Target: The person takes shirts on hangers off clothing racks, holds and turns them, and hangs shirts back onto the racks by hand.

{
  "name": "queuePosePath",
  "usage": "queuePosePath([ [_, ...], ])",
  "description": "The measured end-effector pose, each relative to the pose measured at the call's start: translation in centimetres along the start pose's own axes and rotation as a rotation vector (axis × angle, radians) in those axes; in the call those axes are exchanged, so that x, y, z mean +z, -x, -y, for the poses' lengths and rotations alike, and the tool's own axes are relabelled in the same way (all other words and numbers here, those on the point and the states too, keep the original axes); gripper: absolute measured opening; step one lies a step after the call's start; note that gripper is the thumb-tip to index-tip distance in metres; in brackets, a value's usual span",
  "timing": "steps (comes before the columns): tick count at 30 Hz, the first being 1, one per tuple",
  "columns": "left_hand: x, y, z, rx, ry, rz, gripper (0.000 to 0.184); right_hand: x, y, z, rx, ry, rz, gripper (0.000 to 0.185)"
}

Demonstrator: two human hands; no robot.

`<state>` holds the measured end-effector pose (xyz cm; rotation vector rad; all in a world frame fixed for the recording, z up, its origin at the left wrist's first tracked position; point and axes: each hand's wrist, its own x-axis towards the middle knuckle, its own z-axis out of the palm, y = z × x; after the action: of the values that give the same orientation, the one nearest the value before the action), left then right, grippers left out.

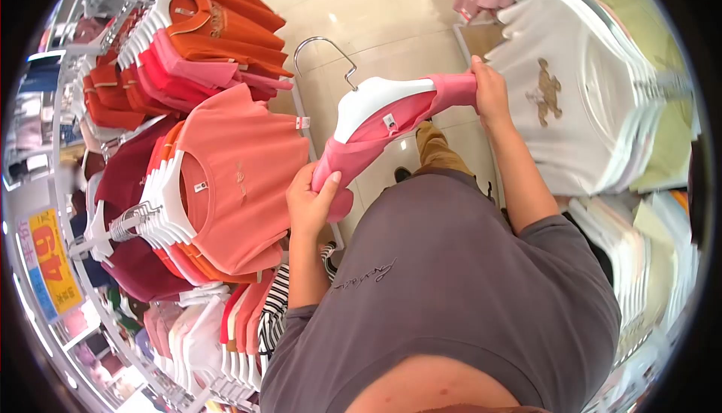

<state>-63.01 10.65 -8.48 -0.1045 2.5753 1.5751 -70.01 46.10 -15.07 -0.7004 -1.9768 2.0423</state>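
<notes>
A pink T-shirt (368, 145) hangs on a white hanger (380, 97) in front of my body, its metal hook (325, 42) pointing away from me. My left hand (310, 201) grips the shirt at its left shoulder, thumb on top. At the other shoulder, my right hand (490, 91) is closed on the pink cloth. A small white label (389, 122) shows inside the neckline. The lower part of the shirt is mostly hidden below the collar and behind my left hand.
To the left, racks carry coral shirts (244, 180) and orange shirts (226, 26) on white hangers. White shirts (564, 97) hang at the right. A yellow price sign (54, 259) stands at the far left. Pale floor tiles (376, 7) run between the racks.
</notes>
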Motion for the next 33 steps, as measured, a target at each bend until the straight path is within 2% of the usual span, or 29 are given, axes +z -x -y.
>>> queuePosePath([
  [5,-0.1,-4.4,-2.0,-0.064,-0.069,-0.162,0.033,5.3,-8.6,1.7,-0.068,-0.012,0.202,0.040],
  [7,0.1,-6.5,-3.6,-0.093,-0.072,-0.223,0.034,7.4,-12.3,2.8,-0.157,0.002,0.264,0.042],
  [10,0.5,-10.1,-5.1,-0.041,-0.119,-0.291,0.033,9.4,-16.6,5.6,-0.250,0.073,0.289,0.046],
  [15,1.6,-14.3,-6.9,-0.033,-0.092,-0.333,0.033,10.7,-21.7,8.3,-0.211,0.203,0.317,0.049],
  [26,2.9,-18.9,-7.7,-0.049,-0.107,-0.399,0.030,13.5,-27.4,7.7,-0.238,0.263,0.343,0.049],
  [33,1.3,-23.0,-6.5,0.095,-0.221,-0.409,0.030,16.6,-29.7,7.6,-0.295,0.255,0.350,0.042],
])
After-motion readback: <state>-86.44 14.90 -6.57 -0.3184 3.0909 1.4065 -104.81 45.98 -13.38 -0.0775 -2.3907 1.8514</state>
